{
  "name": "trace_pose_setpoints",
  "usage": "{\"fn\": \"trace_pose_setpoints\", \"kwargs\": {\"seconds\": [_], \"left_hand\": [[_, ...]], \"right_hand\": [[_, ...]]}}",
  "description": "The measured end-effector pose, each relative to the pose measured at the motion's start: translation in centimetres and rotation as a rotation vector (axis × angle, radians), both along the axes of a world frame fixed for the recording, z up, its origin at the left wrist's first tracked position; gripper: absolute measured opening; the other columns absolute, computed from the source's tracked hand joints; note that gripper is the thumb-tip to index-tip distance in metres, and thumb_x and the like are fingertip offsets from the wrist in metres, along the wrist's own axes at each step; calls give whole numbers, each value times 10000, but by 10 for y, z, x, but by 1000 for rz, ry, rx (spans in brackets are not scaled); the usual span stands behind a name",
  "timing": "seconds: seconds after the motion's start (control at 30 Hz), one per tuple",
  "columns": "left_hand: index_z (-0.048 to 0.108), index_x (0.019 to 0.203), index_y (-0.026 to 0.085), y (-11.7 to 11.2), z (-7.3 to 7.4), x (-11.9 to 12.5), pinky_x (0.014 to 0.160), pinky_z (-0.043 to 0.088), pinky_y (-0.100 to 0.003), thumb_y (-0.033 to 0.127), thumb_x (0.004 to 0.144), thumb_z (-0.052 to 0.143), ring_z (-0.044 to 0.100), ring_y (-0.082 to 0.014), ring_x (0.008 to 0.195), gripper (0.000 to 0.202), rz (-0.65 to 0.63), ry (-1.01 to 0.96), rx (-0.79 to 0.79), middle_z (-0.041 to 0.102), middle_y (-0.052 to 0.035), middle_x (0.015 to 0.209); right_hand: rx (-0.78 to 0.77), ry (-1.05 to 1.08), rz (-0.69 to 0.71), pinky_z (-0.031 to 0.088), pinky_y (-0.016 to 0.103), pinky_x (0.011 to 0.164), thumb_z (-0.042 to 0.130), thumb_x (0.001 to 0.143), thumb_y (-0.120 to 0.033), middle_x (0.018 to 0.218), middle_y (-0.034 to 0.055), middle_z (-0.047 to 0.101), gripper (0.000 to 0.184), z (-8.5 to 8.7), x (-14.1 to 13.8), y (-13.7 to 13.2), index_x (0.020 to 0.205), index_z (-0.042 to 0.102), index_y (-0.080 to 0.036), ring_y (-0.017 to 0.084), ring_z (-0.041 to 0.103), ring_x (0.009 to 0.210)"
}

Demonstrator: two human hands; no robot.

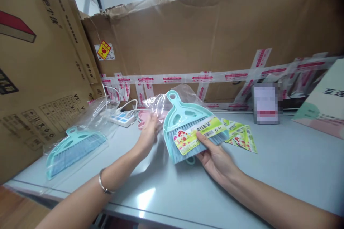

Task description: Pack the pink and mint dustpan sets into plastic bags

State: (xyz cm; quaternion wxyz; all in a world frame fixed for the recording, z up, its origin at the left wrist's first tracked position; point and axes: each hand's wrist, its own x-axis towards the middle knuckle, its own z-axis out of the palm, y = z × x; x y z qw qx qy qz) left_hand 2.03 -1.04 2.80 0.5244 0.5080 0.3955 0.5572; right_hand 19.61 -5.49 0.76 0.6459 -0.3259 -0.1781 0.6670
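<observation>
My right hand (216, 155) is closed round the lower edge of a mint-green dustpan and brush set (185, 109), thumb on top. A yellow-green printed label card (197, 134) lies across the blue bristles under that thumb. The set is tilted, its looped handle pointing up and away. Clear plastic bag film (156, 102) spreads behind and beside the handle; I cannot tell how much of the set it covers. My left hand (149, 132) is closed at the left side of this film, its fingertips partly hidden. Behind the left hand lies a pink plastic item (141, 120), mostly covered.
Another bagged mint dustpan set (77, 150) lies at the left of the grey table (129, 189). Several label cards (243, 139) lie to the right. A power strip (122, 118), a small upright box (266, 103) and large cartons (174, 39) stand behind.
</observation>
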Motion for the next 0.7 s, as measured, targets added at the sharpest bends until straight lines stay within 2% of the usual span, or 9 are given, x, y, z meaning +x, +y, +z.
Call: {"fn": "trace_pose_setpoints", "kwargs": {"seconds": [0.07,0.13,0.23,0.3,0.4,0.47,0.6,0.7], "left_hand": [[532,1178,183,-2,-7,5,795,494,-322,583,787,545,616,-225,958,560,-113,-50,-101,649,-96,1076],[580,1100,178,-6,-13,9,777,500,-317,584,759,584,627,-220,922,530,-167,-43,-171,671,-84,1023],[540,1157,209,-15,-15,11,731,518,-344,618,758,557,634,-238,923,572,-294,-18,-211,658,-92,1065],[464,1234,243,-20,-14,13,713,526,-354,572,739,616,628,-258,964,613,-360,18,-193,628,-99,1140],[416,1252,228,-25,-11,17,801,511,-335,333,640,790,590,-257,1055,725,-320,93,-102,601,-99,1190],[418,1235,200,-25,-12,19,860,491,-332,238,617,806,575,-250,1078,731,-270,99,-68,602,-99,1183],[434,1200,178,-17,-14,15,827,504,-338,215,634,783,595,-255,1038,667,-268,44,-84,613,-110,1153],[462,1154,173,-12,-11,9,778,519,-334,196,629,774,625,-251,977,612,-347,33,-134,626,-120,1123]], "right_hand": [[0,-13,1,595,203,622,742,688,-135,934,7,715,484,0,-1,-1,1129,566,-231,160,693,782],[-10,-17,-18,595,200,622,743,687,-136,922,8,717,454,1,-1,-1,1102,578,-219,160,694,775],[-26,-10,-48,596,200,630,736,690,-127,910,12,720,395,2,0,1,1051,596,-200,160,694,772],[-21,-5,-51,597,203,635,735,690,-124,916,15,720,377,2,0,2,1035,600,-195,160,693,777],[-17,-15,-39,596,205,640,734,693,-130,904,22,720,341,0,-1,2,1005,607,-181,159,693,772],[-19,-32,-25,595,207,643,736,689,-126,888,23,719,332,-1,-1,2,991,609,-176,160,691,768],[-15,-67,13,597,238,637,692,743,-151,886,28,716,295,1,3,5,1019,592,-182,161,688,758],[-69,-124,5,591,255,550,607,827,-219,812,30,713,170,3,11,11,991,589,-175,156,676,663]]}}
